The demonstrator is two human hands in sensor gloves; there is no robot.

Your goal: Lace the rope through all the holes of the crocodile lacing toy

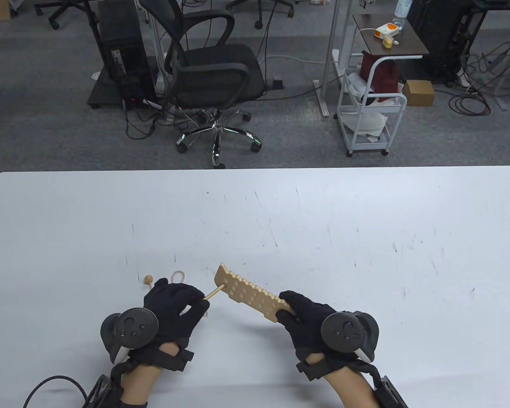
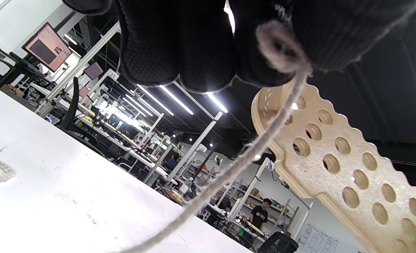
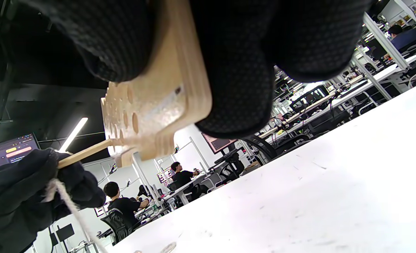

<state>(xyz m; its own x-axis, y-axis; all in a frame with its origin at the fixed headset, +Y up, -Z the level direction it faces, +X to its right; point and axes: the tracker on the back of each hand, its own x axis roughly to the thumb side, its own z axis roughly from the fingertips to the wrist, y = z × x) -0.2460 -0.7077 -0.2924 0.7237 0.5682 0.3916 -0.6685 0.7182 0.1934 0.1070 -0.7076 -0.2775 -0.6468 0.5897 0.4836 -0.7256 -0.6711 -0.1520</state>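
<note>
The left hand (image 1: 176, 304) pinches a wooden needle (image 1: 214, 292) with rope (image 2: 229, 172) trailing, its tip at the far end of the crocodile board (image 1: 250, 294), which the right hand (image 1: 304, 314) grips above the bench (image 1: 365, 238); threading looks barely started, nearly every hole apparently still unlaced.

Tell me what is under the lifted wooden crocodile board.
Under the pale wooden crocodile board with holes, the white table is bare, as the right wrist view shows. The right hand covers the board's near end.
</note>
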